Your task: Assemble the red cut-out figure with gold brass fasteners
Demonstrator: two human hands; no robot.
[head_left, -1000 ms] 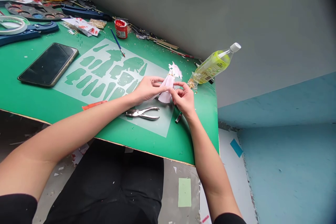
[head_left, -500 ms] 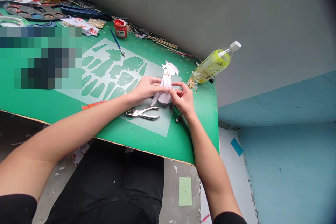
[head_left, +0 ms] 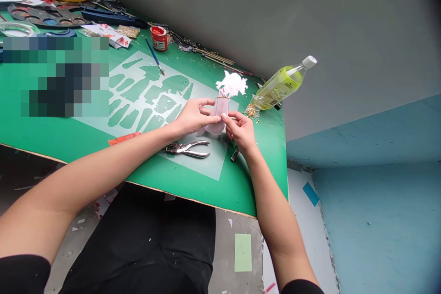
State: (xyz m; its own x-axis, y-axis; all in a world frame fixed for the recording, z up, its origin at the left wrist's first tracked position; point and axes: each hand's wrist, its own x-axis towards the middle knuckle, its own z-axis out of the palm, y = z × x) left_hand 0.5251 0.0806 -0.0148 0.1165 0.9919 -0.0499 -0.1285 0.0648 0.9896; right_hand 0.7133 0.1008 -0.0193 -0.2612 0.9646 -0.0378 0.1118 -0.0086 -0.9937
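Note:
Between my two hands is a pale pink, translucent paper-like piece (head_left: 219, 108), flared at the bottom and bound near its top by a thin gold-brown tie. A white, ragged-edged tuft (head_left: 233, 83) fans out above the tie. My left hand (head_left: 193, 117) grips its left side, thumb in front and fingers behind. From the right, my right hand (head_left: 241, 132) pinches it with thumb and fingers closed. Just below lies a silver plier-style hole punch (head_left: 188, 148) on a translucent sheet with cut-out shapes (head_left: 206, 165). A dark stick-like item (head_left: 234, 154) is partly hidden beside my right wrist.
A leaning bottle of yellow-green liquid (head_left: 282, 83) stands right, beside a small bag of gold bits (head_left: 252, 109). Behind are a red paint jar (head_left: 159, 40), a paintbrush (head_left: 154, 56), thin sticks (head_left: 215, 56) and a palette (head_left: 48, 17). The green table (head_left: 241, 193) ends near my lap.
The white tuft has swung right and tilted, showing a broader face. The pink piece has turned between my fingers, while both hands stay nearly in place.

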